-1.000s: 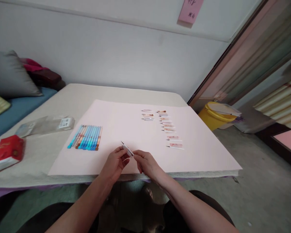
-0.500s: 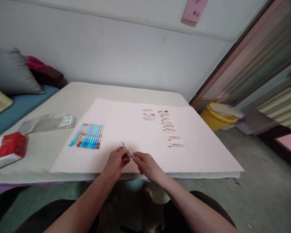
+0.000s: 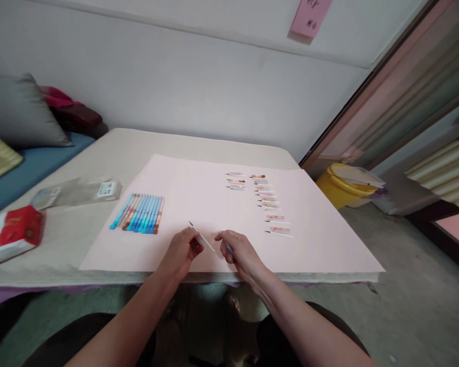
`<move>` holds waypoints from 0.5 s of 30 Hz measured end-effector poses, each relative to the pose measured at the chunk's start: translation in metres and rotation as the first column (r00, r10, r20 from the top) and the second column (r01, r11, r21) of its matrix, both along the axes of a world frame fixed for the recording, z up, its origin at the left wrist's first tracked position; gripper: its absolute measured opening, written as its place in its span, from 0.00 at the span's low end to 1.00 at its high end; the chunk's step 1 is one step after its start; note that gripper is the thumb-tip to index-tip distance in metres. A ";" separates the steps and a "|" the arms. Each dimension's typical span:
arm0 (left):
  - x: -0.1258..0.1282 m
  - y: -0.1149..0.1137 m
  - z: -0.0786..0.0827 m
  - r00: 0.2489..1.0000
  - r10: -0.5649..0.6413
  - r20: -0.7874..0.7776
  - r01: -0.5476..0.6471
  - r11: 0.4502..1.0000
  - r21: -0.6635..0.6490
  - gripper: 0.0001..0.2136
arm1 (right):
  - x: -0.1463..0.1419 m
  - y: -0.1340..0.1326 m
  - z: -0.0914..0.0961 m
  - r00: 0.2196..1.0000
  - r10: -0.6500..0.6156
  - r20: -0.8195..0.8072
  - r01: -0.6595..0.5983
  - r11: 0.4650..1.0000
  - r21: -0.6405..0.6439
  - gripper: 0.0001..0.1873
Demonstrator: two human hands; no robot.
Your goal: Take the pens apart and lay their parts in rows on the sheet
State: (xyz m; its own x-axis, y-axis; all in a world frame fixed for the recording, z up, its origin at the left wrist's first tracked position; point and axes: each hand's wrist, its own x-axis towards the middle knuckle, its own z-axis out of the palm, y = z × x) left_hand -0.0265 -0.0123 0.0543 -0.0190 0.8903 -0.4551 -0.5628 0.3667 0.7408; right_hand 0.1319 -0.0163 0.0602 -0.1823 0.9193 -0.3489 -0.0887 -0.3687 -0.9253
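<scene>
Near the front edge of the pink sheet, my left hand (image 3: pixel 183 248) pinches a thin white pen refill (image 3: pixel 203 238) with a dark tip. The refill slants down toward my right hand (image 3: pixel 239 252), apart from it. My right hand is curled round a short greyish pen piece (image 3: pixel 229 248), mostly hidden by the fingers. Left of my hands lies a row of blue and brown pens (image 3: pixel 139 214), side by side. To the right, several short pen pieces (image 3: pixel 280 230) and white refills (image 3: pixel 278 233) lie in two columns.
The pink sheet (image 3: pixel 191 178) covers much of the table (image 3: pixel 137 140). At left are a clear plastic wrapper (image 3: pixel 76 193) and a red-and-white packet (image 3: pixel 13 234). A yellow bucket (image 3: pixel 334 186) stands beyond the right edge; a wall (image 3: pixel 199 86) is behind.
My hands have moved apart. The refill now shows free in my left hand, and my right hand has drawn back to the right with the pen piece curled into it.
</scene>
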 end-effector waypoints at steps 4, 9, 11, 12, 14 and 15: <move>0.013 -0.012 -0.003 0.974 -0.219 -0.051 0.221 0.974 0.046 0.04 | 0.001 0.005 -0.016 0.975 -0.063 -0.211 0.026 0.985 -0.173 0.16; 0.018 -0.014 -0.012 0.947 -0.270 -0.173 0.283 0.957 0.057 0.09 | -0.008 0.008 -0.035 0.935 -0.080 -0.346 0.009 0.979 -0.202 0.15; 0.017 -0.011 -0.016 0.943 -0.249 -0.220 0.268 0.962 0.059 0.10 | -0.016 0.008 -0.037 0.937 -0.073 -0.342 0.013 0.985 -0.175 0.14; 0.017 -0.010 -0.018 0.941 -0.238 -0.240 0.259 0.964 0.057 0.11 | -0.020 0.008 -0.037 0.941 -0.065 -0.331 0.016 0.989 -0.148 0.13; 0.016 -0.008 -0.023 0.936 -0.218 -0.277 0.238 0.970 0.042 0.11 | -0.027 0.008 -0.037 0.958 -0.042 -0.283 0.021 0.997 -0.077 0.11; 0.015 -0.006 -0.025 0.933 -0.206 -0.295 0.224 0.974 0.030 0.12 | -0.030 0.008 -0.036 0.969 -0.024 -0.246 0.015 0.999 -0.037 0.09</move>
